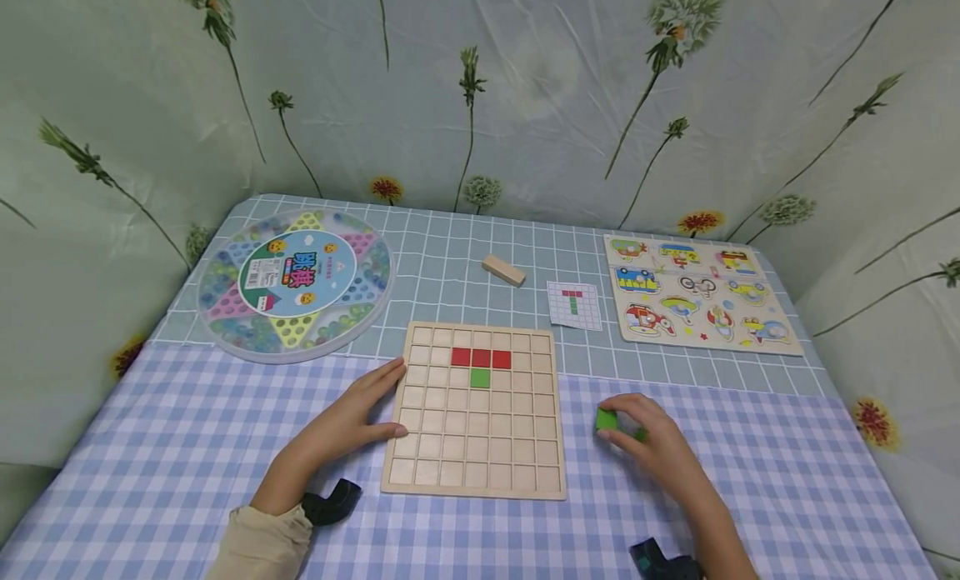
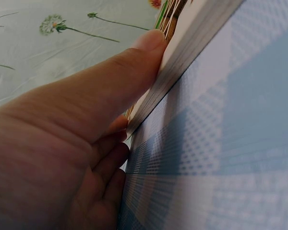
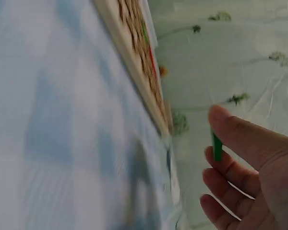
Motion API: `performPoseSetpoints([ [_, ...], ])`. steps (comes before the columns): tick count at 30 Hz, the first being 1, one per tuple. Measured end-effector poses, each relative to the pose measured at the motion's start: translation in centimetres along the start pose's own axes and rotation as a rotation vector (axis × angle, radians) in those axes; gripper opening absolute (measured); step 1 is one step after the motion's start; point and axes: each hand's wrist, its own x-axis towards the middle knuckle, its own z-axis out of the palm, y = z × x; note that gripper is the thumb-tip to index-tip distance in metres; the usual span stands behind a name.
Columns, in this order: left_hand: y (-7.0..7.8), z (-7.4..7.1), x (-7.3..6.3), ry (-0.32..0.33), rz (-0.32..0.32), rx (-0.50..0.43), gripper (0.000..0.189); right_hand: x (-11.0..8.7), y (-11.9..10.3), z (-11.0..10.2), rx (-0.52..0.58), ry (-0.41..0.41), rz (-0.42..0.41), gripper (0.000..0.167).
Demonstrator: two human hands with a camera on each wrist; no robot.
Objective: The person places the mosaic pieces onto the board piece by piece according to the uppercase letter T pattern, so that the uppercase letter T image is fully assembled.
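Observation:
A square wooden grid board (image 1: 476,472) lies flat, with three red tiles (image 1: 482,358) in a row and one green tile (image 1: 480,378) under the middle one. My left hand (image 1: 337,422) rests against the board's left edge; in the left wrist view the thumb (image 2: 134,52) touches the rim. To the right of the board, my right hand (image 1: 651,434) pinches a green square tile (image 3: 217,146) between thumb and forefinger, above the cloth. Another bit of green (image 1: 640,434) shows behind those fingers, mostly hidden; I cannot tell whether it is held.
Behind the board lie a small wooden block (image 1: 503,270) and a card (image 1: 574,306) printed with a red and green T pattern. A round Chinese checkers set (image 1: 296,284) is at the back left. A wooden vehicle puzzle board (image 1: 701,295) is at the back right.

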Motion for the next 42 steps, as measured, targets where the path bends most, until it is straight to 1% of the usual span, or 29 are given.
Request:
performPoseSetpoints([
  [2,0.0,0.0,0.0,0.001,-0.001,0.0,0.086,0.9,-0.9,0.4,0.032,0.011,-0.056,0.033],
  [5,0.0,0.0,0.0,0.003,0.001,-0.002,0.086,2.2,-2.2,1.2,0.094,0.0,-0.109,0.033],
  [8,0.0,0.0,0.0,0.002,0.004,-0.009,0.086,3.4,-3.4,2.4,0.141,-0.032,-0.15,0.033],
  [12,0.0,-0.1,0.0,-0.007,-0.005,-0.017,0.087,4.9,-4.5,4.5,0.203,-0.08,-0.176,0.033],
  [13,0.1,-0.1,0.0,-0.009,-0.008,-0.018,0.087,5.2,-4.8,5.1,0.218,-0.089,-0.174,0.033],
  [16,0.0,-0.1,0.0,-0.013,-0.01,-0.019,0.087,5.8,-5.4,6.7,0.246,-0.124,-0.136,0.031],
  [20,0.0,0.0,0.1,-0.003,0.009,-0.009,0.087,6.2,-5.8,8.4,0.25,-0.149,-0.092,0.03],
  [25,0.1,0.0,0.0,0.018,0.023,-0.004,0.086,6.8,-6.0,9.8,0.22,-0.133,-0.101,0.029],
  [30,0.0,0.0,-0.1,0.035,0.031,0.004,0.085,7.2,-6.1,10.6,0.165,-0.114,-0.095,0.025],
  [35,-0.1,-0.1,-0.1,0.004,0.005,-0.009,0.088,7.3,-6.3,11.0,0.117,-0.106,-0.073,0.023],
  [37,-0.1,-0.1,-0.1,-0.001,0.002,-0.012,0.088,7.4,-6.4,11.0,0.111,-0.112,-0.064,0.022],
  [39,-0.2,-0.1,-0.1,0.002,0.011,-0.003,0.088,7.4,-6.5,10.9,0.114,-0.128,-0.056,0.023],
  [42,-0.2,0.0,0.0,0.012,0.027,0.003,0.087,7.3,-6.6,10.3,0.126,-0.183,-0.045,0.027],
])
